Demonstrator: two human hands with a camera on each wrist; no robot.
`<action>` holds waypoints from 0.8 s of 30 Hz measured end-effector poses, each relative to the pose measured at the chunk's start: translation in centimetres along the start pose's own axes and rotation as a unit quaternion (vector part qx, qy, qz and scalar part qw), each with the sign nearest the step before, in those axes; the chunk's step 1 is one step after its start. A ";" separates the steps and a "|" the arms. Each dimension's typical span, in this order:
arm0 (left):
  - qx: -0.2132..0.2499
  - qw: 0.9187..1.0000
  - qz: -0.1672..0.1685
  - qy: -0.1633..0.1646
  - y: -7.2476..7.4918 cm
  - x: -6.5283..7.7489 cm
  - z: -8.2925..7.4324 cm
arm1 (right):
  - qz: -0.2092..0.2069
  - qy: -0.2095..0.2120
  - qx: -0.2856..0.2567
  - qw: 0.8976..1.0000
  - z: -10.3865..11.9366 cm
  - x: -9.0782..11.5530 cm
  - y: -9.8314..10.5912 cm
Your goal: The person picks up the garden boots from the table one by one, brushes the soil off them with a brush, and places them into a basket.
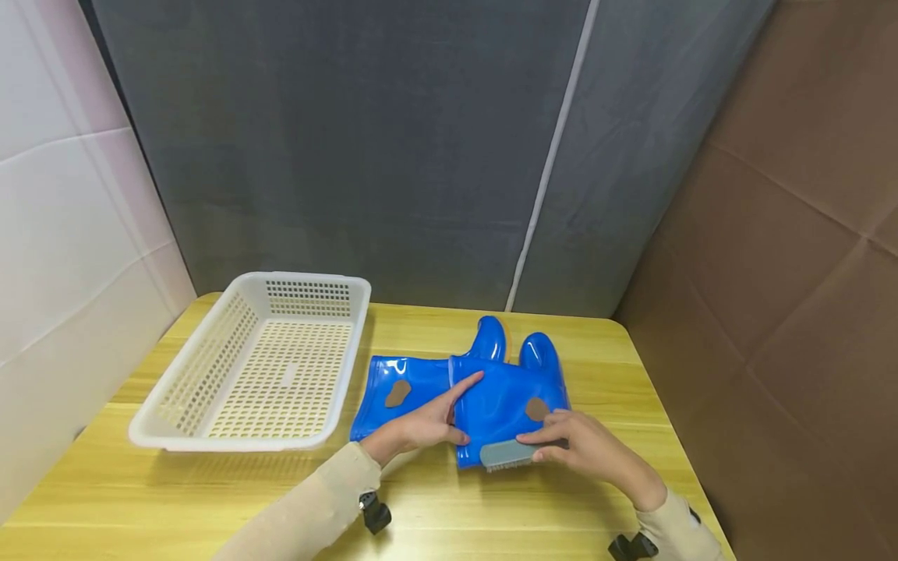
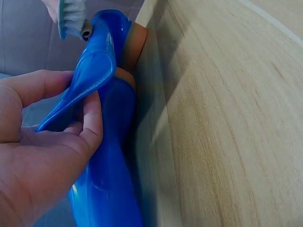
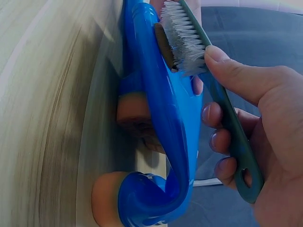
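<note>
Two glossy blue rubber boots lie on their sides, overlapping; the upper boot [image 1: 498, 386] rests partly across the lower boot [image 1: 428, 370]. My left hand [image 1: 429, 425] holds the upper boot's open end, its thumb and fingers pinching the rim [image 2: 97, 85] in the left wrist view. A grey-green scrub brush [image 1: 507, 453] with white bristles [image 3: 182, 35] is gripped by its handle in my right hand [image 1: 592, 444]. The bristles are right at the upper boot's shaft, beside a brown patch [image 1: 537, 409]. Another brown patch [image 1: 397, 393] shows on the lower boot.
A white perforated plastic basket [image 1: 330, 436] stands at the left of the wooden table [image 1: 449, 514], with nothing inside it. Behind the table rises a dark grey panel [image 1: 351, 156]. Brown cloth [image 1: 793, 312] hangs at the right, white cloth [image 1: 77, 218] at the left.
</note>
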State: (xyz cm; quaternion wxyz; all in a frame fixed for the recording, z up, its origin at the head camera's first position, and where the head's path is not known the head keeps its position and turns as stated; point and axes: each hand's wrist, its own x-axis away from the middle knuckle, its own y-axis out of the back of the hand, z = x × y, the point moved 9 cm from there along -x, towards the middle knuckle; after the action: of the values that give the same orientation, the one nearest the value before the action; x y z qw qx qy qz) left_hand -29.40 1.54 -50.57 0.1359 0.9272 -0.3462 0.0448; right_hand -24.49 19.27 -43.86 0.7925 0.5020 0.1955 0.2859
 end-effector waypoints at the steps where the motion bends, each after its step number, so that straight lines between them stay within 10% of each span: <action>1: -0.001 1.000 0.000 -0.001 0.0 0.0 0.0 | 0.001 0.001 -0.003 1.000 0.1 0.0 0.0; 24: -0.013 1.000 -0.005 0.006 0.3 0.0 0.1 | 0.060 -0.025 -0.034 0.997 0.6 0.7 -0.8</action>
State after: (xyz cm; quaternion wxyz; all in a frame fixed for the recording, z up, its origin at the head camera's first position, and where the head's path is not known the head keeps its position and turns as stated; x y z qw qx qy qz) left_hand -29.59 1.29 -50.56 0.1503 0.9267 -0.3415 0.0456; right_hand -23.41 19.00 -44.33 0.7949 0.4931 0.1349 0.3268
